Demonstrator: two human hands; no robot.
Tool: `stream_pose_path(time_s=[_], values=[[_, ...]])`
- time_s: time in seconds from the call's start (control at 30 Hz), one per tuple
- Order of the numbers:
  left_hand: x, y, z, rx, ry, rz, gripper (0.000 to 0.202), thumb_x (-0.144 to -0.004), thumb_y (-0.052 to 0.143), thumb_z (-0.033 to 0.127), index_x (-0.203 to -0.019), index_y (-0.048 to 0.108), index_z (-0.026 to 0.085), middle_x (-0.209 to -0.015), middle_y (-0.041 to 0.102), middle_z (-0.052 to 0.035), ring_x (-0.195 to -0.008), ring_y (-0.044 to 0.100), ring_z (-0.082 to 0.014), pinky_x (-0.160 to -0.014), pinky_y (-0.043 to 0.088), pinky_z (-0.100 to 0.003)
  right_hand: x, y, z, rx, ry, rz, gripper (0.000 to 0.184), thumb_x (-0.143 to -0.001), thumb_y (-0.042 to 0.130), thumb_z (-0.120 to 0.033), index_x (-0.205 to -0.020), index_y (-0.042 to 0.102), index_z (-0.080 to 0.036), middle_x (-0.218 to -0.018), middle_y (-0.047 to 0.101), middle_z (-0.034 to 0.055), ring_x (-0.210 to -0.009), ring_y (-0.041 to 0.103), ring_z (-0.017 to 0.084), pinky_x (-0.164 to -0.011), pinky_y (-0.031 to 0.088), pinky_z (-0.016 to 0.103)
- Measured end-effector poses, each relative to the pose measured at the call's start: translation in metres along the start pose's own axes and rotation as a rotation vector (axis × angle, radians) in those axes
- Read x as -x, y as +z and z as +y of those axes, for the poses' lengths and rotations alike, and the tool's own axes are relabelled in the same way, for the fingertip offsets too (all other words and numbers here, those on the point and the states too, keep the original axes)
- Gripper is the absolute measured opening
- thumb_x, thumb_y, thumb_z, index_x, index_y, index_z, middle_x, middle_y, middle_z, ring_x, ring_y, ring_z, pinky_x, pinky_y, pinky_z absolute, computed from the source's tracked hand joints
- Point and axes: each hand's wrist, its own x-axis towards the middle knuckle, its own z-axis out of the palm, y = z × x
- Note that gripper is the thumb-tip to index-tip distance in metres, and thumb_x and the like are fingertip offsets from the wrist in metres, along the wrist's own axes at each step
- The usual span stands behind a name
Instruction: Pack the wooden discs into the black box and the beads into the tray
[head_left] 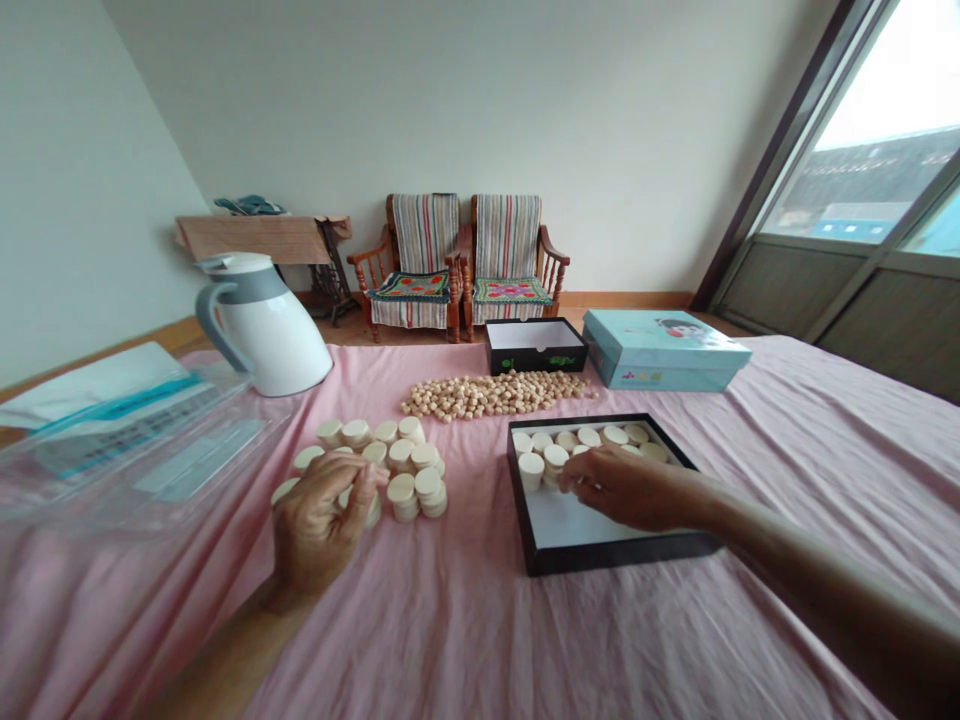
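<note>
Several stacks of pale round wooden discs (401,488) stand on the pink cloth at the left. My left hand (319,515) is over the near side of these stacks, its fingers bent and the thumb close to the fingertips; what lies between them is hidden. A shallow black-rimmed box lid (536,555) with a white inside lies to the right. Along its far side are rows of disc stacks (531,468). My right hand (630,487) reaches into the lid with curled fingers, the fingertips beside a front stack (555,458). Its grasp is hidden by the hand.
A long heap of small wooden pieces (495,395) lies beyond. Behind it are an open black box (536,345) and a light-blue box (664,350). A white-and-grey jug (277,330) and clear plastic bags (187,450) are at the left. Two chairs (469,260) stand past the cloth.
</note>
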Motion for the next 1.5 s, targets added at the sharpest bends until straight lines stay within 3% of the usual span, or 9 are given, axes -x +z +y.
stream_pose_path(time_s=[0.2,0.3,0.4,0.57,0.97,1.2,1.33,1.5], values=[[0.002,0.001,-0.002,0.026,-0.006,-0.008,0.014,-0.084,0.054,0.012,-0.075,0.065,0.016,-0.076,0.065,-0.0053,-0.077,0.061,-0.0168,-0.075,0.048,-0.032,0.006,-0.011,0.014,-0.065,0.056,0.113,0.024,-0.082,0.045,-0.014,-0.086,0.068,-0.018,-0.081,0.068,0.0058,-0.077,0.061,0.017,-0.069,0.04,0.026],[0.002,0.001,-0.002,0.031,-0.003,-0.002,0.014,-0.084,0.055,0.012,-0.075,0.065,0.016,-0.076,0.065,-0.0053,-0.078,0.061,-0.0173,-0.076,0.048,-0.032,0.002,-0.002,0.025,-0.073,0.057,0.275,0.021,-0.08,0.046,-0.013,-0.087,0.065,-0.018,-0.083,0.067,0.0049,-0.074,0.059,0.016,-0.069,0.04,0.026],[0.002,0.001,-0.002,0.022,0.001,0.002,0.015,-0.084,0.054,0.012,-0.074,0.065,0.016,-0.075,0.065,-0.0052,-0.079,0.061,-0.0177,-0.076,0.048,-0.032,-0.005,0.011,0.026,-0.035,0.04,0.386,0.02,-0.079,0.052,-0.015,-0.096,0.062,-0.017,-0.094,0.065,0.007,-0.084,0.058,0.018,-0.077,0.041,0.03],[0.001,0.001,-0.002,0.008,0.003,0.001,0.015,-0.084,0.054,0.012,-0.075,0.065,0.016,-0.074,0.065,-0.0044,-0.077,0.061,-0.0173,-0.074,0.048,-0.032,-0.015,0.022,0.011,0.076,0.012,0.383,0.027,-0.076,0.062,-0.021,-0.103,0.06,-0.015,-0.102,0.062,0.0114,-0.099,0.053,0.025,-0.086,0.04,0.037],[-0.001,0.0,0.001,0.011,-0.012,0.012,0.018,-0.085,0.053,0.017,-0.072,0.065,0.017,-0.074,0.067,-0.0043,-0.076,0.063,-0.0172,-0.077,0.049,-0.031,-0.024,0.028,0.008,0.103,0.063,0.378,0.019,-0.079,0.06,-0.017,-0.098,0.061,-0.014,-0.094,0.062,0.0107,-0.092,0.055,0.024,-0.079,0.041,0.035],[0.0,-0.003,0.003,0.029,-0.034,0.053,0.019,-0.085,0.051,0.014,-0.072,0.064,0.017,-0.074,0.067,-0.0047,-0.076,0.063,-0.0174,-0.076,0.049,-0.032,-0.03,0.012,-0.002,-0.035,-0.056,0.526,0.021,-0.08,0.059,-0.022,-0.1,0.061,-0.017,-0.098,0.064,0.0088,-0.094,0.057,0.022,-0.081,0.042,0.034],[0.0,-0.006,0.001,0.023,-0.048,0.081,0.019,-0.086,0.05,0.015,-0.073,0.064,0.017,-0.077,0.067,-0.0057,-0.077,0.063,-0.0177,-0.078,0.049,-0.033,-0.05,-0.004,-0.033,-0.081,-0.139,0.475,0.02,-0.078,0.058,-0.015,-0.097,0.063,-0.016,-0.1,0.066,0.0079,-0.09,0.059,0.019,-0.079,0.043,0.03],[0.0,-0.008,-0.001,0.025,-0.085,0.079,0.02,-0.087,0.05,0.018,-0.073,0.065,0.017,-0.077,0.068,-0.006,-0.078,0.063,-0.0183,-0.078,0.05,-0.034,-0.096,-0.004,-0.062,-0.008,-0.181,0.202,0.03,-0.07,0.058,-0.011,-0.099,0.064,-0.012,-0.097,0.068,0.0098,-0.084,0.062,0.019,-0.072,0.044,0.026]])
